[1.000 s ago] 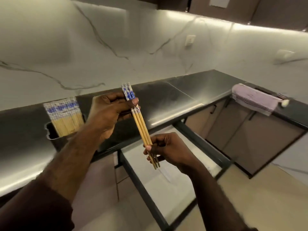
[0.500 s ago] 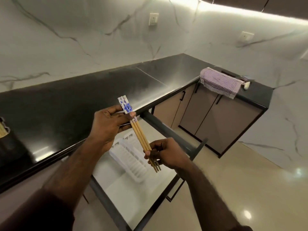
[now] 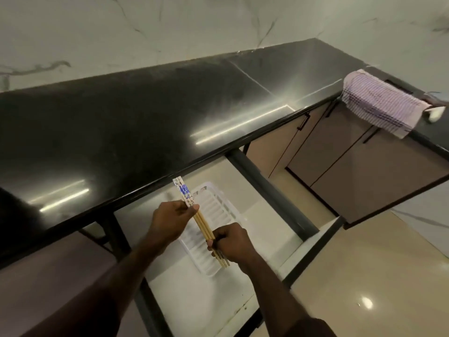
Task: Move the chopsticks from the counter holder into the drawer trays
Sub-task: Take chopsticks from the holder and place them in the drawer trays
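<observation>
A small bundle of wooden chopsticks [image 3: 203, 224] with blue-and-white patterned tops is held between both hands, slanting from upper left to lower right. My left hand [image 3: 170, 220] pinches the bundle just below the patterned tops. My right hand [image 3: 232, 244] grips it near the thin tips, which stick out below the fist. Both hands hover over a white ribbed plastic tray [image 3: 218, 210] lying in the open drawer [image 3: 313, 234] under the black counter. The counter holder is out of view.
The glossy black counter [image 3: 145, 122] runs across the view, its front edge overhanging the drawer's back. A striped purple-and-white towel [image 3: 381, 103] hangs over the counter edge at the right. Brown cabinet doors [image 3: 352, 164] and a shiny beige floor [image 3: 376, 288] lie to the right.
Both hands have come down with the chopsticks from above the counter to just over the white tray in the drawer. The view has swung right and down, so the holder is gone from sight.
</observation>
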{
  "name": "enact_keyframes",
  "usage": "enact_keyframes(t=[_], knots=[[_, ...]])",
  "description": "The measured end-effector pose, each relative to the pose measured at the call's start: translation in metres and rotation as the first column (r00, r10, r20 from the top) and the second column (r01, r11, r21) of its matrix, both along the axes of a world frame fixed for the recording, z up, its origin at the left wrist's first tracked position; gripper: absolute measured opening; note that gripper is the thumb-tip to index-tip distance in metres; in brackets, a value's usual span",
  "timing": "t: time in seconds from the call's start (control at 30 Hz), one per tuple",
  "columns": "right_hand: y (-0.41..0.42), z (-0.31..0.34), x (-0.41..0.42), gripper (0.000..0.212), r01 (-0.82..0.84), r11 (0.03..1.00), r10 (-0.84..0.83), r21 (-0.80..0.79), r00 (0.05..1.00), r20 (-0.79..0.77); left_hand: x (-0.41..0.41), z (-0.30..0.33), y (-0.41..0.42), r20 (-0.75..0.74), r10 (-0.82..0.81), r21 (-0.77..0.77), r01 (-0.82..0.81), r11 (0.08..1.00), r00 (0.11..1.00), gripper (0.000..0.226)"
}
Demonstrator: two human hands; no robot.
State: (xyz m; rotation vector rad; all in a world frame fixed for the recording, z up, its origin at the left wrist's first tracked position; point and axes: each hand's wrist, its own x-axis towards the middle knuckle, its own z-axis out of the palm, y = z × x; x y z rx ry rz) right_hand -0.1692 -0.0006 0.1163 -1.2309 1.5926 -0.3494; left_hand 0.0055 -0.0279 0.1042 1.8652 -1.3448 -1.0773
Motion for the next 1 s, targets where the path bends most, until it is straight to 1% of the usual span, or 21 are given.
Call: enact_keyframes(t=[0.1,0.13,0.17,0.2,0.23,0.27,0.3,0.37,0.4,0.5,0.6,0.67,0.73,0.8,0.87,1.0], knots=[[-0.011,-0.034,0.005,0.013,-0.042,0.997,0.045,0.058,0.997,-0.065,-0.001,-0.036,0.003,0.073,-0.070,0.022,0.068,0.997,0.995,0.033],[-0.014,-0.044,0.007,0.015,-0.044,0.996,0.050,0.079,0.996,-0.071,-0.002,-0.047,0.004,0.102,-0.069,0.013,0.067,0.998,0.992,0.035],[-0.016,-0.055,0.009,0.016,-0.048,0.994,0.056,0.095,0.995,-0.080,-0.003,-0.057,0.005,0.146,-0.055,-0.002,0.056,0.998,0.988,0.036],[-0.019,-0.065,0.012,0.017,-0.053,0.993,0.063,0.108,0.994,-0.091,-0.004,-0.068,0.005,0.228,-0.047,-0.015,0.051,0.999,0.973,0.037],[-0.021,-0.075,0.014,0.018,-0.056,0.991,0.069,0.123,0.992,-0.103,-0.005,-0.078,0.005,0.347,-0.054,-0.005,0.059,0.998,0.936,0.042],[-0.022,-0.084,0.017,0.018,-0.054,0.989,0.070,0.138,0.991,-0.113,-0.006,-0.087,0.005,0.472,-0.080,0.032,0.074,0.997,0.878,0.050],[-0.023,-0.093,0.020,0.017,-0.057,0.986,0.076,0.156,0.989,-0.124,-0.006,-0.095,0.006,0.558,-0.110,0.080,0.079,0.994,0.823,0.060],[-0.025,-0.107,0.027,0.014,-0.081,0.982,0.108,0.168,0.981,-0.159,-0.008,-0.108,0.011,0.630,-0.152,0.133,0.086,0.987,0.762,0.075],[-0.025,-0.113,0.029,0.014,-0.093,0.981,0.123,0.170,0.976,-0.178,-0.010,-0.112,0.014,0.658,-0.177,0.144,0.109,0.984,0.732,0.079],[-0.026,-0.126,0.038,0.018,-0.114,0.977,0.154,0.178,0.961,-0.229,-0.016,-0.118,0.019,0.748,-0.280,0.169,0.235,0.957,0.602,0.076],[-0.026,-0.136,0.043,0.021,-0.146,0.971,0.195,0.187,0.941,-0.278,-0.021,-0.121,0.017,0.784,-0.416,0.287,0.326,0.901,0.460,0.070],[-0.025,-0.140,0.045,0.023,-0.145,0.974,0.193,0.173,0.932,-0.308,-0.023,-0.122,0.014,0.790,-0.461,0.343,0.333,0.878,0.403,0.069],[-0.022,-0.143,0.047,0.027,-0.158,0.973,0.207,0.166,0.917,-0.341,-0.024,-0.123,0.010,0.784,-0.486,0.376,0.328,0.867,0.385,0.070],[-0.019,-0.147,0.048,0.030,-0.190,0.969,0.234,0.159,0.910,-0.341,-0.024,-0.123,0.007,0.776,-0.503,0.395,0.330,0.857,0.379,0.072],[-0.016,-0.149,0.048,0.017,-0.223,0.964,0.260,0.145,0.905,-0.336,-0.025,-0.122,0.005,0.770,-0.512,0.401,0.334,0.853,0.381,0.073],[-0.016,-0.149,0.046,0.019,-0.275,0.959,0.280,0.070,0.875,-0.396,-0.024,-0.123,0.004,0.761,-0.537,0.423,0.350,0.836,0.364,0.072]])
